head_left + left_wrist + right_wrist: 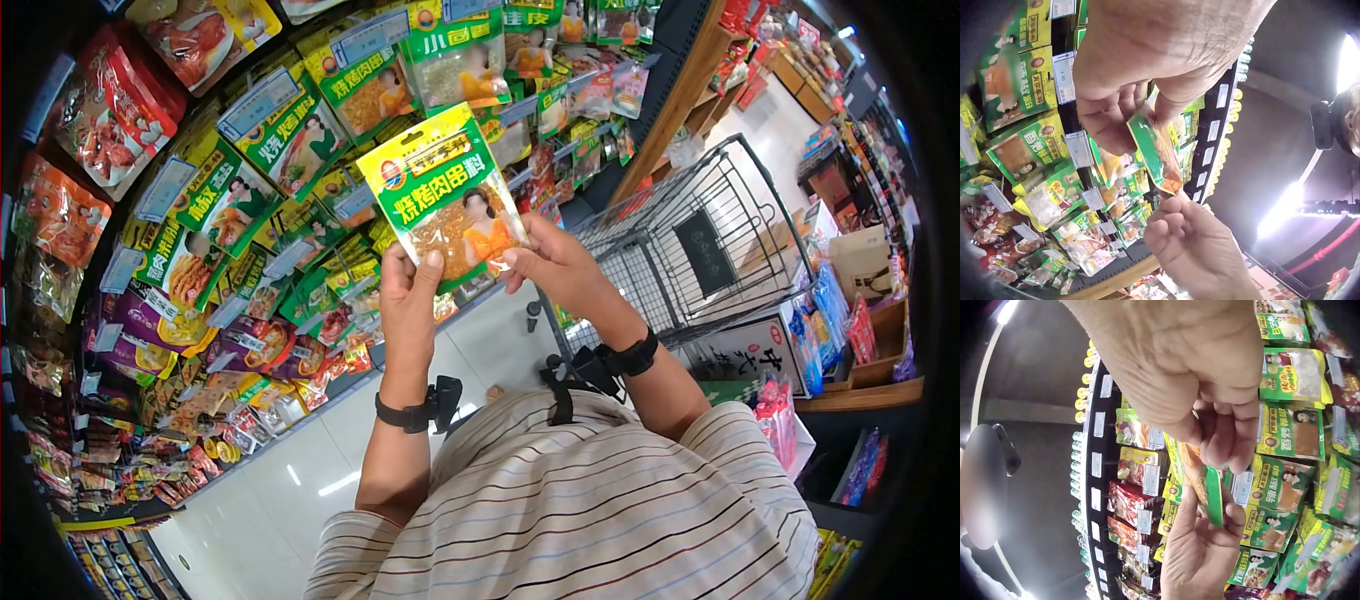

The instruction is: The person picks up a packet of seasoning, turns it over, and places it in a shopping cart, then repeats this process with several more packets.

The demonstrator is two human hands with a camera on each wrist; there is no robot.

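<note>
Striped shirt fabric [590, 490] is seen nearest the head camera. Beyond it, a yellow-and-green seasoning packet [450, 215] is held between both hands, its printed front turned toward the head camera. Its lower left corner is pinched by the fingers of the left hand [408, 288]; its lower right corner is pinched by the fingers of the right hand [560, 262]. Black straps [405, 416] are worn on both wrists. Behind the packet, similar packets [365, 88] are hung in rows, fronted by price tags [258, 105]. A wire shopping cart [705, 250] is positioned beyond the right hand.
</note>
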